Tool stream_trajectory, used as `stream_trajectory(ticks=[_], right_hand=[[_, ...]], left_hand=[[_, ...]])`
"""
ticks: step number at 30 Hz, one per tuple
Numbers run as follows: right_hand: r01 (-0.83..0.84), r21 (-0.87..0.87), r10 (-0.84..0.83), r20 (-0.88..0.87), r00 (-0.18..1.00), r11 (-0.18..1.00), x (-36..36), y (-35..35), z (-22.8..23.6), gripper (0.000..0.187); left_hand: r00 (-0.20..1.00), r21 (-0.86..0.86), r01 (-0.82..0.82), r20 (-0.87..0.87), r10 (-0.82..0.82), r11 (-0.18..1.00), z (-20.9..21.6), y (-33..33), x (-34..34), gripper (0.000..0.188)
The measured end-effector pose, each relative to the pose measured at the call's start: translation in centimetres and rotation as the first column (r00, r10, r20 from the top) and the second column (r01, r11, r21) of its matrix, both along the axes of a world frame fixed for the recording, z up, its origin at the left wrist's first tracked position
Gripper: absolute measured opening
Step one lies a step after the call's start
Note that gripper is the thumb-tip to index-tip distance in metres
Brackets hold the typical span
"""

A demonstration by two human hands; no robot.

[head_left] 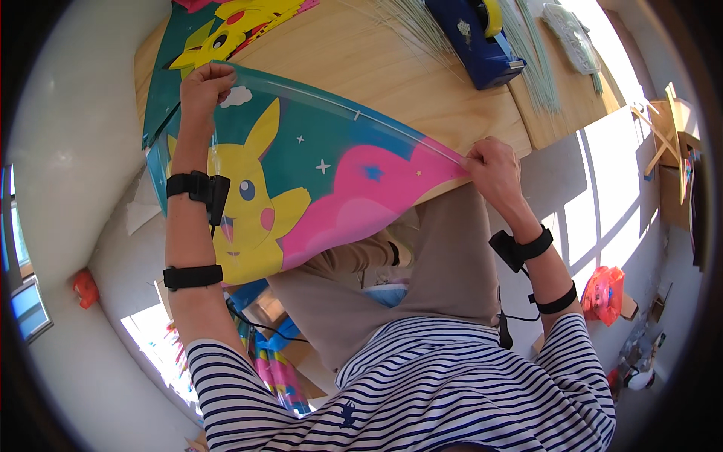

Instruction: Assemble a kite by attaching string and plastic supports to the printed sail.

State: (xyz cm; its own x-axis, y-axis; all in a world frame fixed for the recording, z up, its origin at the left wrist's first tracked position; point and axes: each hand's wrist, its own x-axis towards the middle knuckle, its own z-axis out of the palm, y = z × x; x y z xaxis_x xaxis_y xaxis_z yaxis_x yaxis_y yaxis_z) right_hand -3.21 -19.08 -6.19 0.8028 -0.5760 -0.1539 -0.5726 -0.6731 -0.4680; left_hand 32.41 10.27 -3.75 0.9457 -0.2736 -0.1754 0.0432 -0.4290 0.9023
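A thin printed kite sheet (pixel 316 181), green and pink with a yellow long-eared cartoon figure, stretches between my two hands at the table's near edge. My left hand (pixel 205 87) is closed on its upper left corner. At the pointed right end, my right hand (pixel 493 169) pinches the sheet with the fingers pressed together. Along the upper edge runs a thin pale rod (pixel 407 138), crossed by a small white strip near its middle. The lower part of the sheet hangs over my lap.
On the wooden table (pixel 339 53) stands a blue tape dispenser (pixel 482 53), beside several thin pale rods (pixel 538 68) and a clear plastic pack (pixel 572 38). Another printed sheet (pixel 226 34) lies at the far left. A red plastic bag (pixel 604 295) rests on the floor at right.
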Motion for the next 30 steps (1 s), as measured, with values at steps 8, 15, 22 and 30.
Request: stream_trajectory(ticks=[8, 15, 22, 30], right_hand=[[0.028, 0.034, -0.029, 0.027, 0.999, 0.999, 0.2, 0.2, 0.6, 0.013], [0.041, 0.041, -0.041, 0.015, 0.999, 0.998, 0.1, 0.0, 0.6, 0.014], [0.057, 0.098, -0.058, 0.015, 0.998, 0.994, -0.4, -0.4, 0.7, 0.014], [0.066, 0.187, -0.072, 0.026, 0.997, 0.980, -0.4, -0.6, 1.7, 0.014]], left_hand=[[0.997, 0.043, 0.020, 0.072, -0.023, 0.999, -1.5, -1.1, 0.6, 0.011], [0.996, 0.076, 0.040, 0.078, -0.046, 0.996, -3.3, -1.6, 0.8, 0.012], [0.998, 0.071, 0.030, 0.055, -0.034, 0.997, -3.6, -1.9, 0.5, 0.011], [0.999, 0.027, -0.002, 0.049, 0.001, 1.000, -1.0, -0.4, 0.9, 0.011]])
